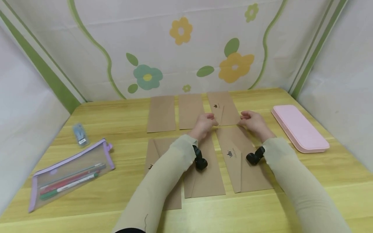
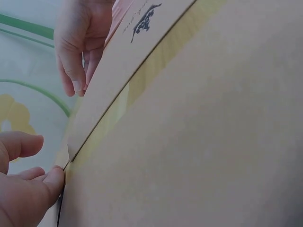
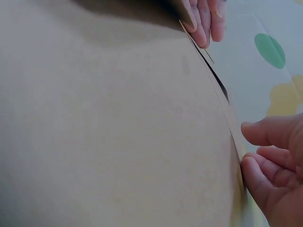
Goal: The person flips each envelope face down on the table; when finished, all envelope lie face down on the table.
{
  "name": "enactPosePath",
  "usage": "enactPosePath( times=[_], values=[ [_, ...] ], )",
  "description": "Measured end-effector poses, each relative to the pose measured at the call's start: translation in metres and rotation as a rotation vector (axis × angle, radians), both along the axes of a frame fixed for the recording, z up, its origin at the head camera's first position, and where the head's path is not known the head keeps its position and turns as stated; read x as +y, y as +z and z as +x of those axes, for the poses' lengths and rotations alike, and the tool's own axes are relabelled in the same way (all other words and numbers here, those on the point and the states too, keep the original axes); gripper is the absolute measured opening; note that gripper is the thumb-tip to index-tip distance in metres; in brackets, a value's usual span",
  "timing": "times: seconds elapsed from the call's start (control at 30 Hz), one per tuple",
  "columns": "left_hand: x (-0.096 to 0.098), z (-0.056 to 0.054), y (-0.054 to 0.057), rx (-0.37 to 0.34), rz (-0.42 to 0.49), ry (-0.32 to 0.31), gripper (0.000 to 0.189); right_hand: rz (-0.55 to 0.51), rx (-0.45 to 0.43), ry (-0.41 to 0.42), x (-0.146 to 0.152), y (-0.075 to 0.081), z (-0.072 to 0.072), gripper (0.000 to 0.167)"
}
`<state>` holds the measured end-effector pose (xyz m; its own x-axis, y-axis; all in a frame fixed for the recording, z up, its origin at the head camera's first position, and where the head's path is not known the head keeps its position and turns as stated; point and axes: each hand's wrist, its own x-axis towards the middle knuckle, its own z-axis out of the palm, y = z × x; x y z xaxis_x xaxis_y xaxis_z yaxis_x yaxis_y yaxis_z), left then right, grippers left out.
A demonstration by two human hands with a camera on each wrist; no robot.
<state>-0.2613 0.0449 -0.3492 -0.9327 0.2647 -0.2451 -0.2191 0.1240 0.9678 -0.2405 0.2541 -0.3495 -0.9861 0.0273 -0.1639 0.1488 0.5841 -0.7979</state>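
Note:
Six kraft-paper envelopes lie in two rows on the table. My left hand (image 1: 203,125) is at the near left corner of the back right envelope (image 1: 228,111), which has a small crown print. Across from it, my right hand (image 1: 255,123) is at that envelope's near right corner. In the left wrist view, the left fingertips (image 2: 57,178) touch the paper's edge, the other digits relaxed. The right wrist view has the right fingertips (image 3: 248,163) right at an envelope edge. My left forearm partly hides the front left envelope (image 1: 173,195) and front middle envelope (image 1: 208,174).
The front right envelope (image 1: 253,168) lies under my right wrist. A pink case (image 1: 301,127) stands at the right. Leftward are a mesh pouch (image 1: 71,174) with several pens and a small blue item (image 1: 80,133). A flowered cloth (image 1: 180,58) hangs behind the table.

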Motion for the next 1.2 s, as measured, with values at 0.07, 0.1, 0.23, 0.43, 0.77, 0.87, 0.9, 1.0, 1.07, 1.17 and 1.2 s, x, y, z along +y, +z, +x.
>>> enactPosePath(
  times=[0.07, 0.1, 0.23, 0.43, 0.77, 0.87, 0.9, 1.0, 1.07, 1.17, 1.2],
  values=[
    [0.002, -0.002, -0.005, 0.012, 0.000, 0.027, 0.054, -0.021, 0.003, -0.007, 0.000, -0.002, -0.001, 0.061],
    [0.003, -0.002, -0.006, 0.012, -0.002, 0.041, 0.054, -0.034, 0.003, -0.012, 0.000, -0.003, -0.002, 0.060],
    [0.004, 0.000, -0.007, -0.006, 0.024, 0.099, 0.052, -0.067, 0.003, -0.020, 0.000, -0.004, -0.004, 0.059],
    [0.004, 0.002, -0.008, -0.006, 0.084, 0.160, 0.051, -0.079, -0.004, -0.010, -0.001, -0.004, -0.005, 0.057],
    [0.004, 0.001, -0.008, 0.076, 0.190, 0.246, 0.048, -0.095, 0.000, 0.015, -0.009, -0.004, -0.007, 0.059],
    [0.003, 0.001, -0.009, 0.108, 0.219, 0.280, 0.048, -0.066, -0.005, 0.033, -0.014, -0.003, -0.008, 0.058],
    [0.002, 0.001, -0.009, 0.117, 0.227, 0.291, 0.048, -0.060, -0.008, 0.039, -0.015, -0.003, -0.009, 0.058],
    [-0.001, 0.001, -0.010, 0.135, 0.242, 0.316, 0.048, -0.043, -0.017, 0.053, -0.020, -0.002, -0.010, 0.057],
    [-0.003, 0.000, -0.010, 0.141, 0.246, 0.325, 0.048, -0.046, -0.020, 0.059, -0.024, -0.001, -0.011, 0.057],
    [-0.008, 0.000, -0.010, 0.147, 0.248, 0.335, 0.047, -0.051, -0.013, 0.068, -0.030, -0.001, -0.013, 0.056],
    [-0.009, 0.000, -0.009, 0.147, 0.249, 0.338, 0.047, -0.054, -0.010, 0.069, -0.032, -0.002, -0.014, 0.056]
  ],
)
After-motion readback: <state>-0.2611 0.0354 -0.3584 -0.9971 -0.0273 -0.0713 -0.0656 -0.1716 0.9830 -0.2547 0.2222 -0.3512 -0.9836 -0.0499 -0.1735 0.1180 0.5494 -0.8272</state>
